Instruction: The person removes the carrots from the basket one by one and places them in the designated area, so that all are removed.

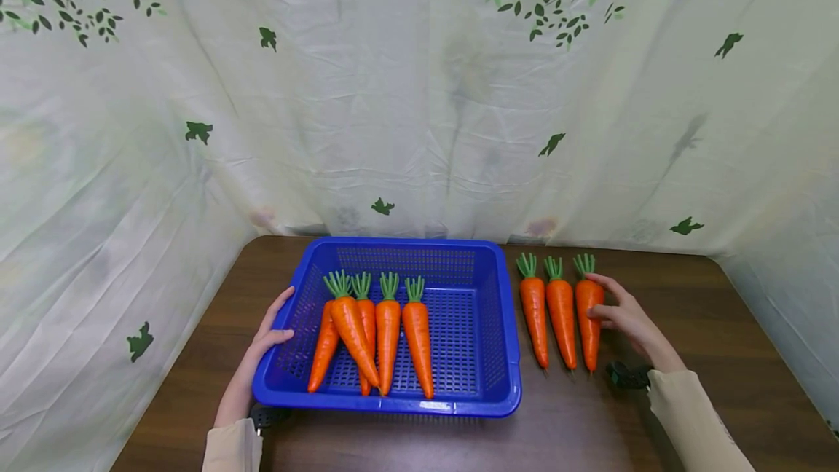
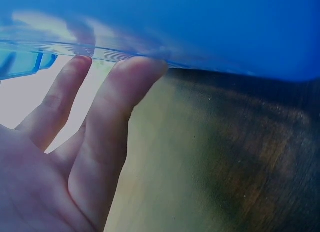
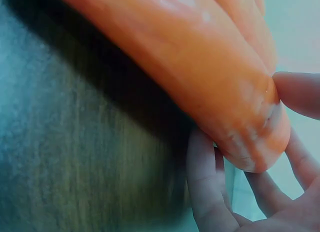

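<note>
In the head view my left hand [image 1: 265, 341] rests its fingertips against the left side of the blue plastic basket [image 1: 494, 326]. The left wrist view shows those fingers [image 2: 100, 137] fairly straight, tips at the basket wall. Several orange carrots [image 1: 418, 337] with green stem tops lie in the basket's left and middle part, one crossing over others. To its right, three more carrots lie side by side on the table. My right hand [image 1: 625, 315] pinches the rightmost carrot [image 1: 588, 333] near its upper end, thumb and fingers on opposite sides, as the right wrist view also shows.
The other two loose carrots, the left one [image 1: 534, 319] and the middle one [image 1: 561, 319], lie between the basket and my right hand. A pale curtain [image 1: 406, 130] with leaf prints hangs behind the brown wooden table [image 1: 459, 446] and along its sides.
</note>
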A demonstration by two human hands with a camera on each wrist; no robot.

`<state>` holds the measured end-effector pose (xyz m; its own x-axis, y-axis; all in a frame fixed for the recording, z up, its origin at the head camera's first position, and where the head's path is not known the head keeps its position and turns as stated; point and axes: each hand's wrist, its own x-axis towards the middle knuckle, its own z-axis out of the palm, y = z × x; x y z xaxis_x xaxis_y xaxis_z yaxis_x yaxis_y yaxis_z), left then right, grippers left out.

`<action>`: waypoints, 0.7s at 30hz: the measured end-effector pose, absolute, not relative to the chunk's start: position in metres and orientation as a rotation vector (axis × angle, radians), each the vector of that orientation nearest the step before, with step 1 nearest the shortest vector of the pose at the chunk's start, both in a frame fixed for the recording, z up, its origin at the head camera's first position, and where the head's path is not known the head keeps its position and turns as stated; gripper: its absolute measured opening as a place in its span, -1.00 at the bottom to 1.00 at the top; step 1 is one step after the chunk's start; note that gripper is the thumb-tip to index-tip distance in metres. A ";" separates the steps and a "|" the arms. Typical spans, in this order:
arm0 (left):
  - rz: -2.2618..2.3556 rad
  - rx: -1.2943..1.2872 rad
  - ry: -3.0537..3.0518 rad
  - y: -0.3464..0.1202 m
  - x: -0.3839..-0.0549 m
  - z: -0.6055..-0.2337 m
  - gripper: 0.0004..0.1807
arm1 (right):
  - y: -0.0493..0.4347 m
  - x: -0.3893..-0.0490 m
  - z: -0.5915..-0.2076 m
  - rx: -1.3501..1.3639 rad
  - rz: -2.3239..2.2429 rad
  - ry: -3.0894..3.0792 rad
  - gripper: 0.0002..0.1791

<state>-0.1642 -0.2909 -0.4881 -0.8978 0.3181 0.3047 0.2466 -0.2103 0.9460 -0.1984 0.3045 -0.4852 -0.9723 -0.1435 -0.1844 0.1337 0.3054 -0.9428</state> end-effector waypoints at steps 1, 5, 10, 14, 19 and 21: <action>2.304 0.701 1.940 -0.291 -0.164 -0.488 -0.18 | 0.304 -0.199 -0.485 -0.006 -1.719 2.341 -0.24; 2.304 0.711 1.927 -0.291 -0.164 -0.488 -0.18 | 0.303 -0.200 -0.485 -0.005 -1.680 2.364 -0.23; 2.303 0.719 1.939 -0.291 -0.164 -0.488 -0.17 | 0.301 -0.201 -0.485 -0.025 -1.642 2.401 -0.23; 2.309 0.749 1.939 -0.291 -0.164 -0.489 -0.16 | 0.300 -0.202 -0.484 -0.030 -1.623 2.423 -0.23; 2.318 0.740 1.914 -0.291 -0.164 -0.489 -0.17 | 0.298 -0.201 -0.484 -0.026 -1.616 2.429 -0.24; 2.320 0.732 1.900 -0.291 -0.164 -0.489 -0.18 | 0.298 -0.201 -0.484 -0.025 -1.617 2.433 -0.24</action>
<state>-0.1638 -0.2908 -0.4889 -0.8861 0.3326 0.3227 0.2509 -0.2412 0.9375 -0.2007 0.2977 -0.4839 -0.9757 -0.1351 -0.1724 0.1067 0.3945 -0.9127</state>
